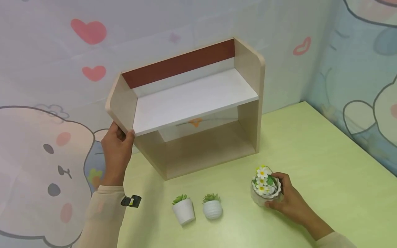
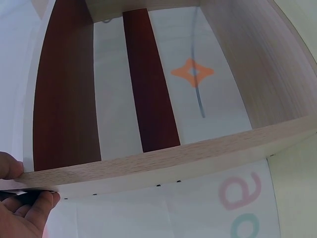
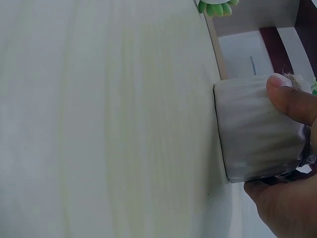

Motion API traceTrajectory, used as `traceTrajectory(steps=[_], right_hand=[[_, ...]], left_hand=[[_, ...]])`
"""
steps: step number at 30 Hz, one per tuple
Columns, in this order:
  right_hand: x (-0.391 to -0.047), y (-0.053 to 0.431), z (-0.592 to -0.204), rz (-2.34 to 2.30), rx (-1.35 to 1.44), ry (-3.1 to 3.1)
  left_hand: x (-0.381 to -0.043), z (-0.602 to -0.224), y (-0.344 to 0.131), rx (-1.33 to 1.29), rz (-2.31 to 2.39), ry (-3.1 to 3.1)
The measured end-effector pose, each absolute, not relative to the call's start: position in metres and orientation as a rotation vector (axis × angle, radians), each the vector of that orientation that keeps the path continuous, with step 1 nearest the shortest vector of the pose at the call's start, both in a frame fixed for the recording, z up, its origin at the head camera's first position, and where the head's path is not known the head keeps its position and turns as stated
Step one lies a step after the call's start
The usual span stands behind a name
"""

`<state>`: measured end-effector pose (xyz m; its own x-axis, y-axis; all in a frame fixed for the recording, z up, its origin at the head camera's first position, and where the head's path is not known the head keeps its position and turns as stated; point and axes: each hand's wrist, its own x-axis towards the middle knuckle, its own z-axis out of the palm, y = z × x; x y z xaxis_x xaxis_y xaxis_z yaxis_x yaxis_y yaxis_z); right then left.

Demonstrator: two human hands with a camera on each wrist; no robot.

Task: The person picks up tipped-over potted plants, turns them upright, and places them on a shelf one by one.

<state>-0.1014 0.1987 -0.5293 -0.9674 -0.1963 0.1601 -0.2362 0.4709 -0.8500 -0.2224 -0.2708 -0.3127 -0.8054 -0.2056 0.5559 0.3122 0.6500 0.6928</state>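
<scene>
My left hand (image 1: 118, 148) pinches the left side panel of a small two-tier wooden shelf (image 1: 195, 98), at the level of its white middle board. The left wrist view shows the thumb on one face of the panel edge and fingers on the other. On the right, my right hand (image 1: 289, 198) grips a white scalloped flower pot (image 1: 262, 198) holding white daisies (image 1: 262, 181). In the right wrist view the thumb lies along the side of the pot (image 3: 260, 131), with fingers on its opposite side. The pot's base is at or just above the table; I cannot tell which.
Two small white pots with green succulents, a tapered one (image 1: 184, 212) and a rounded ribbed one (image 1: 212, 209), are in front of the shelf. The pale green table (image 1: 310, 148) meets a cartoon-printed wall covering (image 1: 56, 86) behind and at the right.
</scene>
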Motion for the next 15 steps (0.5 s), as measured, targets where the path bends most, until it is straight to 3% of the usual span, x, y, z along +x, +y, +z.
traceTrajectory(steps=[15], right_hand=[[-0.1020, 0.1990, -0.5338, 1.645, 0.434, -2.589]], left_hand=[[-0.2206, -0.3126, -0.2706, -0.084, -1.116, -2.256]])
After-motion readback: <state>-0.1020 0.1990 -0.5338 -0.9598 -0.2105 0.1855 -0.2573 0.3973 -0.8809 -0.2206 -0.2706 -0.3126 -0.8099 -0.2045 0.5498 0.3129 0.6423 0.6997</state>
